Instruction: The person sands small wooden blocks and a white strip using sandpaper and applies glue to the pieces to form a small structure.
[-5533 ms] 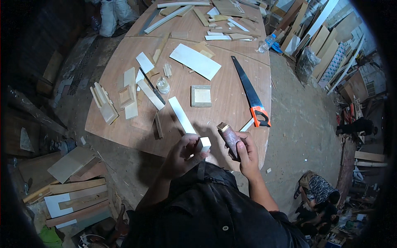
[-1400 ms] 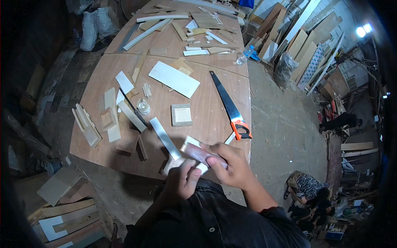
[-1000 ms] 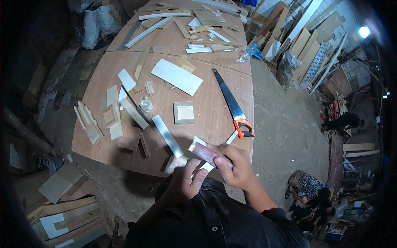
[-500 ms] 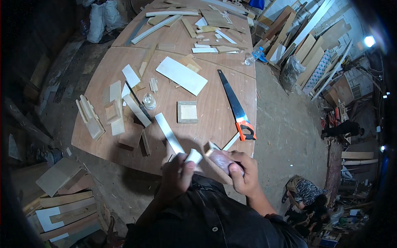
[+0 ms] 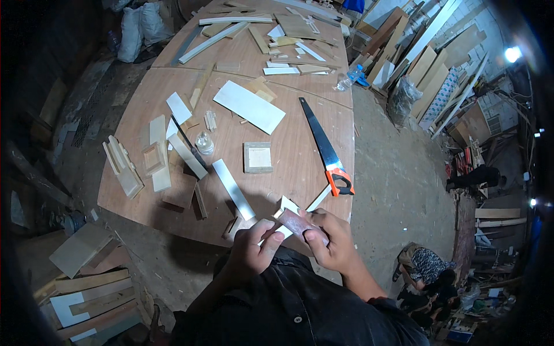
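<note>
At the table's near edge, both my hands are closed and close together. Between the fingers of my left hand (image 5: 257,247) is a small white wood piece (image 5: 283,232). My right hand (image 5: 330,241) grips a block wrapped in reddish-brown sandpaper (image 5: 294,221), its face against or very near the white piece. A pale block end (image 5: 286,204) shows just beyond the sandpaper; whether it is the same block I cannot tell. Just ahead of my left hand lies a white strip (image 5: 233,189). A handsaw (image 5: 321,141) with an orange and black handle rests to the right.
On the wooden table (image 5: 300,167) are a small square frame (image 5: 257,157), a white board (image 5: 249,107), a clear jar (image 5: 204,143) and several offcuts. A plastic bottle (image 5: 350,78) stands at the far right edge. A person (image 5: 424,268) bends low on the right.
My hands have come together, bringing the white piece and the sandpaper block to each other. The sandpaper block has turned and shifted left. The view has moved slightly.
</note>
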Available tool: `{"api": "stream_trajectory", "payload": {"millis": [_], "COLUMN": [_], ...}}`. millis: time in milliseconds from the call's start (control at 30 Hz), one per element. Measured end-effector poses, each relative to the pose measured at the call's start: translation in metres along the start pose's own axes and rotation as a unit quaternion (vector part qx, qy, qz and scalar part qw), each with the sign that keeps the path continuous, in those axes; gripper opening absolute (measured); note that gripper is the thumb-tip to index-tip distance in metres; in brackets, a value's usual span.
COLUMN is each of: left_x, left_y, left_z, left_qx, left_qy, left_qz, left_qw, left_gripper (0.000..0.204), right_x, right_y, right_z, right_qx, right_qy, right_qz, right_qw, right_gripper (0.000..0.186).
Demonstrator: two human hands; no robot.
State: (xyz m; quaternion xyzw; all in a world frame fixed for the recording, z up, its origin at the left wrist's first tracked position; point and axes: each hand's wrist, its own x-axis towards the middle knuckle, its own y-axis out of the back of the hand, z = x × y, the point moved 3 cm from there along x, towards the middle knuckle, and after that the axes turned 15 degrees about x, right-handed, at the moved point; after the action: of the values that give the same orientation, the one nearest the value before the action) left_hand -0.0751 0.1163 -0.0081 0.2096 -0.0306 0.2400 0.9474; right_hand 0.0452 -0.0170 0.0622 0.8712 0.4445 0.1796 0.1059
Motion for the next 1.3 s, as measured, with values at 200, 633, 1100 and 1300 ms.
{"api": "stream_trajectory", "payload": {"millis": [200,633,1100,1300], "left_x": [0.001,0.002,0.003,0.0], "left_y": [0.001,0.0,0.004,0.001], "left_z": [-0.011,-0.012,0.01,0.002], "left_qx": [-0.019,-0.007,0.004,0.007], "left_qy": [-0.007,-0.057,0.005,-0.042], "left_qz": [-0.019,-0.005,-0.038,0.035], "left_qw": [1.0,0.998,0.999,0.998], "left_gripper": [0.016,0.02,0.018,0.019], "right_x": [0.0,-0.013,-0.006,0.002], "right_y": [-0.005,0.001,0.015,0.016], "right_z": [0.011,0.019,-0.008,-0.018], "right_qx": [0.141,0.15,-0.04,-0.046], "right_qy": [0.02,-0.077,0.033,-0.085], "right_qz": [0.16,0.071,-0.013,-0.046], "right_qw": [0.977,0.983,0.999,0.994], "right_gripper": [0.052,0.062,0.065,0.064]}}
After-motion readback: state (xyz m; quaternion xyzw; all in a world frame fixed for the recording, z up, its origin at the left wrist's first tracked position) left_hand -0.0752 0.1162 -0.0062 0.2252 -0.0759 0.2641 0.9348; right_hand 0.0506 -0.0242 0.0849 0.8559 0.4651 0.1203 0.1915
